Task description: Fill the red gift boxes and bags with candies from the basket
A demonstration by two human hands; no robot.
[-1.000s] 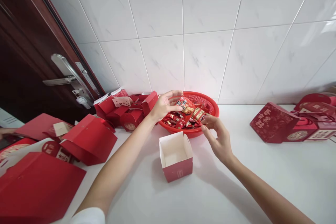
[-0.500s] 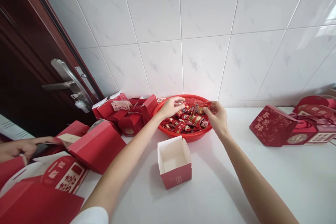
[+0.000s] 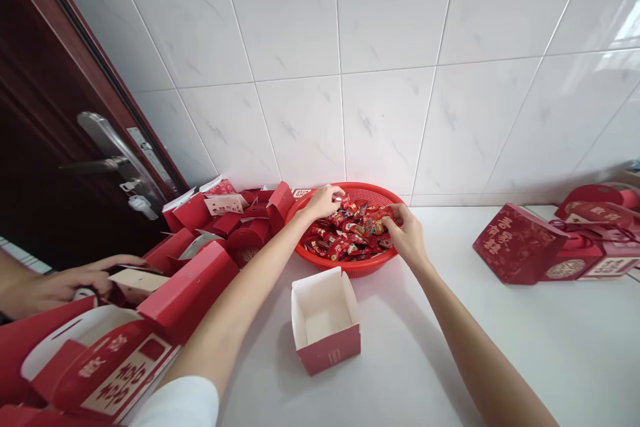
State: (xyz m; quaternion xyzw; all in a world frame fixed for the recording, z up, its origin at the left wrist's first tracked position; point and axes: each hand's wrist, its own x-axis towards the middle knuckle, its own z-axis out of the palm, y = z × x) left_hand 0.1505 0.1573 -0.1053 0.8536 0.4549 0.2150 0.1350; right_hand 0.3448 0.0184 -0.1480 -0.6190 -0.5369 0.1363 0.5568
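Note:
A red plastic basket (image 3: 345,268) full of red-wrapped candies (image 3: 345,240) stands against the tiled wall. Over its left side my left hand (image 3: 324,203) has its fingers pressed together on something I cannot make out. My right hand (image 3: 406,232) is at the basket's right rim, fingers closed at the candies; what they pinch is too small to name. In front of the basket an open box (image 3: 330,348), red outside and white inside, sits upright with nothing visible in it.
Many red gift boxes (image 3: 200,287) crowd the left side. Another person's hand (image 3: 75,280) is among them. More red boxes (image 3: 525,247) stand on the right of the white table (image 3: 430,360). A dark red door (image 3: 45,133) with a metal handle is at the far left.
The view has shifted slightly. Both hands remain at the basket, my right hand a little lower over the candies. The other person's hand has moved right among the left boxes.

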